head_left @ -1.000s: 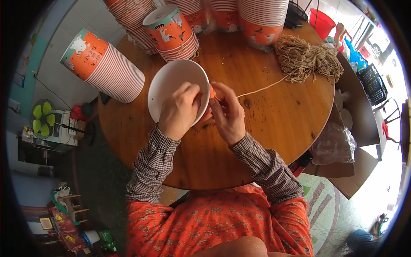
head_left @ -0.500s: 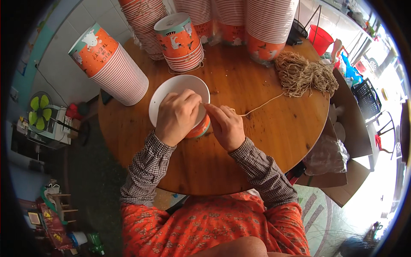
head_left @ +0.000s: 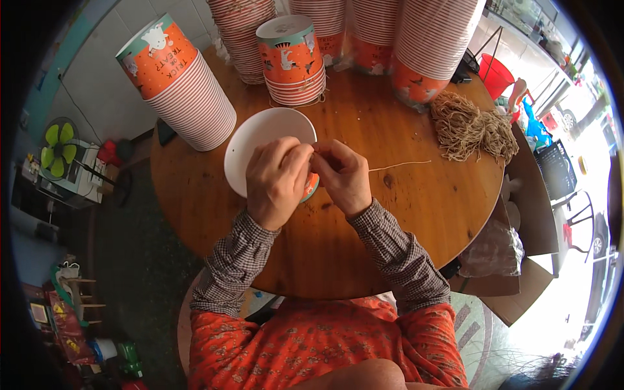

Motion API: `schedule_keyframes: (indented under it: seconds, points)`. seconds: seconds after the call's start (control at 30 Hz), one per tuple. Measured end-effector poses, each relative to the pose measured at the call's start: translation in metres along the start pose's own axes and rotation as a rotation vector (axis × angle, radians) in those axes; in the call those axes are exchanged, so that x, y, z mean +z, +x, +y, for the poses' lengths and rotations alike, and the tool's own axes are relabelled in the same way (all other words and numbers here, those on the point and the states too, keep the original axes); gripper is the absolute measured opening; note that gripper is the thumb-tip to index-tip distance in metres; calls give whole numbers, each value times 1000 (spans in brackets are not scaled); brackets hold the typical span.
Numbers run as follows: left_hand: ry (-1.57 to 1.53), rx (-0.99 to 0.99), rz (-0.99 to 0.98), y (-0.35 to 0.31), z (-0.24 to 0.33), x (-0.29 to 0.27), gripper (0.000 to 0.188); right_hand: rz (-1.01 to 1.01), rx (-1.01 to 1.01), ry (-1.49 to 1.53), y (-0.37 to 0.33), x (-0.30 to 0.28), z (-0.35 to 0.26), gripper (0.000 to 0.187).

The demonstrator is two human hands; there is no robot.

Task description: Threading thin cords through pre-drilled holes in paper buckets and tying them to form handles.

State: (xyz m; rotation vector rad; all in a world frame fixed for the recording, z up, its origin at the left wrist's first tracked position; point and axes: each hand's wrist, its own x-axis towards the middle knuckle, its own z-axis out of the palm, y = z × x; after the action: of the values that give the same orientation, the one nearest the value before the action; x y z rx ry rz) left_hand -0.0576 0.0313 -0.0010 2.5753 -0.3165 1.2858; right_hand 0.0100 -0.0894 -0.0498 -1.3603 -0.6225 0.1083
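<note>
A paper bucket (head_left: 260, 133), white inside and orange outside, leans with its mouth tilted toward me on the round wooden table. Curled over its near right rim is my left hand (head_left: 278, 182), closed, with its fingertips partly hidden. My right hand (head_left: 343, 175) pinches a thin tan string (head_left: 400, 165) right beside that rim, and its fingertips meet those of the left. The string trails out rightward from under the right hand and lies on the tabletop. Exactly where the string meets the bucket is covered by my fingers.
A tilted stack of paper buckets (head_left: 188, 91) stands at left, a shorter upside-down stack (head_left: 290, 62) behind the bucket. Taller wrapped stacks (head_left: 429, 49) line the far edge. A bundle of tan strings (head_left: 471, 129) lies at right, above an open cardboard box (head_left: 533, 201).
The string's far end has come away from the bundle and now lies loose. My right hand's fingers have curled in closer to the left hand at the rim. The whole view has shifted slightly.
</note>
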Motion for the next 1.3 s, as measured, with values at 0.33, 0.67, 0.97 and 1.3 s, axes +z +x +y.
schedule_keyframes:
  seconds: [0.33, 0.67, 0.97, 1.3]
  points:
    - [50, -71, -243, -14, 6, -2, 29, 96, 120, 94, -7, -17, 1, 8]
    - [-158, -81, -237, 6, -13, 18, 10, 76, 52, 25, -8, -17, 6, 13]
    - [-885, -564, -262, 10, -31, 20, 7, 86, -18, -423, -5, -32, -4, 12]
    - [-616, -399, -270, 30, -18, 24, 6, -65, -189, -713, -3, -46, -34, 7]
